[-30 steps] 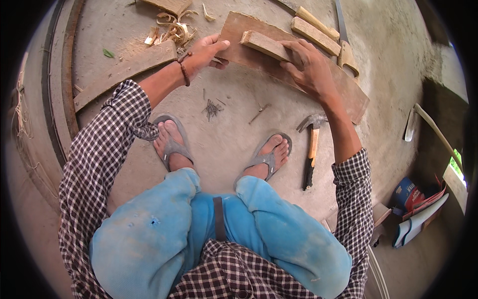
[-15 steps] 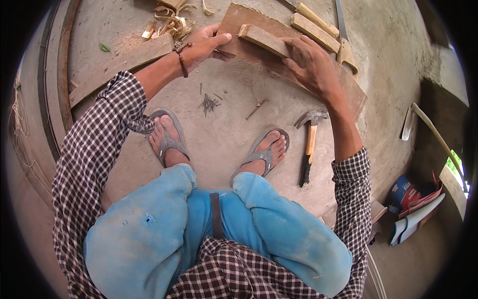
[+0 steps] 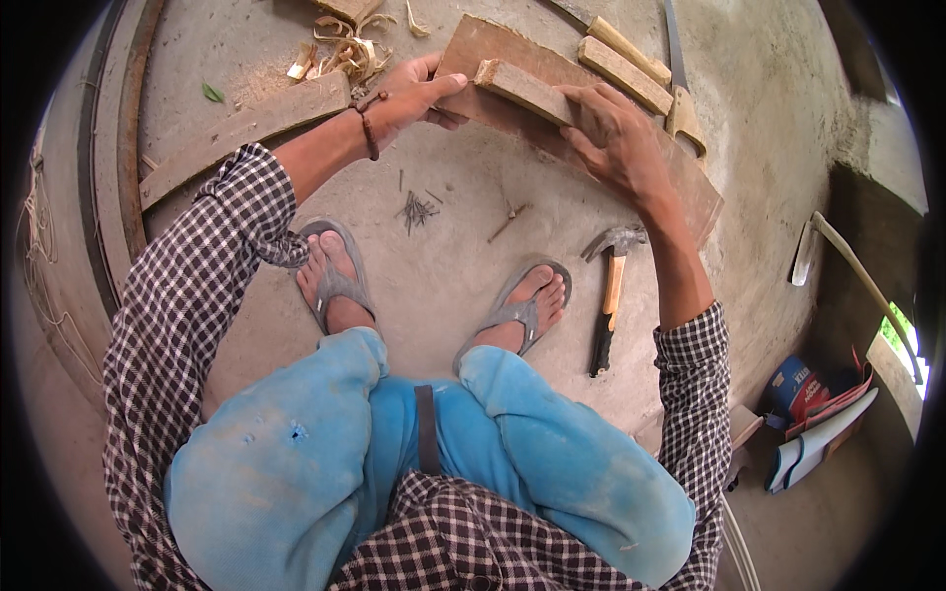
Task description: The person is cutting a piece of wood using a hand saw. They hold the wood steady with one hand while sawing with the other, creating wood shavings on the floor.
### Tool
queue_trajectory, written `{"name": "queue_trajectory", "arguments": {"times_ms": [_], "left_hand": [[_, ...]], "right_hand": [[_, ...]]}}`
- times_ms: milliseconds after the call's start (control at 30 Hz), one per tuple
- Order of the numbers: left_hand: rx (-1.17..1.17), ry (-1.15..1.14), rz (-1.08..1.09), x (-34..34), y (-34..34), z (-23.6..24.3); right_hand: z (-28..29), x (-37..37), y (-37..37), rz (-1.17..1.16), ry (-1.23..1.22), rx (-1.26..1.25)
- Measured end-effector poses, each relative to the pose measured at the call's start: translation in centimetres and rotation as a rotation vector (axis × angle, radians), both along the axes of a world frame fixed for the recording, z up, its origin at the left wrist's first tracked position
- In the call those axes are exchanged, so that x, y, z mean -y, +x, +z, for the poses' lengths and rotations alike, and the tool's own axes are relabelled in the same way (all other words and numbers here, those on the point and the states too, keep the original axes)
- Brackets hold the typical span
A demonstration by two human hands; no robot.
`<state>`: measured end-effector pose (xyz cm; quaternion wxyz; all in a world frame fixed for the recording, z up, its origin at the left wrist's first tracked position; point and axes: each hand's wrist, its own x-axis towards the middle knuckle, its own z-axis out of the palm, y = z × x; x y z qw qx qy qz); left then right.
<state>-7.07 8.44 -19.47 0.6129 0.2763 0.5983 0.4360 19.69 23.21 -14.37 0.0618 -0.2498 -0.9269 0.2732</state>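
Note:
My left hand (image 3: pixel 404 103), with a beaded bracelet on the wrist, grips the left end of a thin brown board (image 3: pixel 493 39). My right hand (image 3: pixel 621 148) has its fingers curled over a short wooden block (image 3: pixel 520 91) lying on that board. A claw hammer (image 3: pixel 611 286) with a wood-and-black handle lies by my right sandal. A small heap of nails (image 3: pixel 419 212) and a thin rusty piece (image 3: pixel 507 222) lie on the floor between my hands and feet.
Wood shavings (image 3: pixel 350 54) and a long plank (image 3: pixel 241 143) lie at upper left. A wood block (image 3: pixel 623 74), wooden-handled tool (image 3: pixel 626 47) and handsaw (image 3: pixel 685 118) are beyond the board. A long-handled blade (image 3: pixel 803 251), blue-red container (image 3: pixel 798 389) and concrete wall (image 3: pixel 857 172) are right.
My hands, the board and the block have shifted only slightly. The grip of both hands looks much the same.

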Motion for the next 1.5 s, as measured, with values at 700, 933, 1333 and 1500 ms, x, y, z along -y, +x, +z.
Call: {"name": "queue_trajectory", "arguments": {"times_ms": [700,933,1333,1500], "left_hand": [[-0.049,-0.006,0.029,0.0,0.1,-0.6],[-0.078,-0.006,0.027,-0.1,0.2,-0.3],[-0.351,-0.089,-0.068,-1.5,0.7,2.0],[-0.357,-0.094,-0.051,-1.6,0.9,2.5]], "right_hand": [[-0.1,0.6,-0.3,-0.025,0.006,-0.026],[-0.2,0.9,-0.4,-0.028,0.03,-0.031],[0.0,1.2,-0.3,-0.024,0.037,-0.036],[0.0,0.1,0.0,0.009,-0.031,-0.041]]}}
